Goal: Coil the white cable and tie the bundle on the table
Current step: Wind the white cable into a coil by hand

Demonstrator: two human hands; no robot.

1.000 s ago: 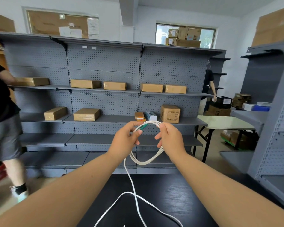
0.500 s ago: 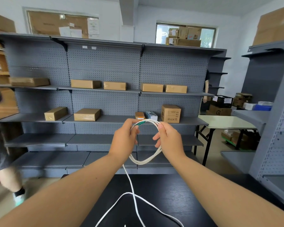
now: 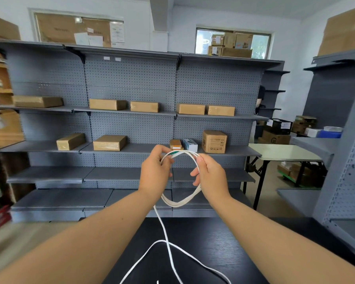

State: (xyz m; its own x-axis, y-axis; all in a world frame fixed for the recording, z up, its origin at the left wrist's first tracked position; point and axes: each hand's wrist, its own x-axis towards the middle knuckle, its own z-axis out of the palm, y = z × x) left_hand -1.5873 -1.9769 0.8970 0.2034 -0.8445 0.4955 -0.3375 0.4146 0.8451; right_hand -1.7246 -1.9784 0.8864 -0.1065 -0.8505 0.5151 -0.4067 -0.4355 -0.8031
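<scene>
I hold a small coil of the white cable (image 3: 180,201) in the air above the black table (image 3: 209,238). My left hand (image 3: 155,173) pinches the coil's left side, where a green connector end (image 3: 175,153) sticks out near my thumb. My right hand (image 3: 210,175) grips the coil's right side with the strands running through its fingers. From the bottom of the coil a loose length of cable hangs down and lies in a wide loop (image 3: 168,249) on the table between my forearms.
Grey pegboard shelving (image 3: 131,130) with several cardboard boxes stands right behind the table. A pale folding table (image 3: 281,151) is at the right, with a grey shelf unit (image 3: 346,181) close on the right edge. Stacked goods sit at the far left.
The person who stood at the left has walked out of view. Both hands rose slightly with the coil, and my right hand shifted along the strands.
</scene>
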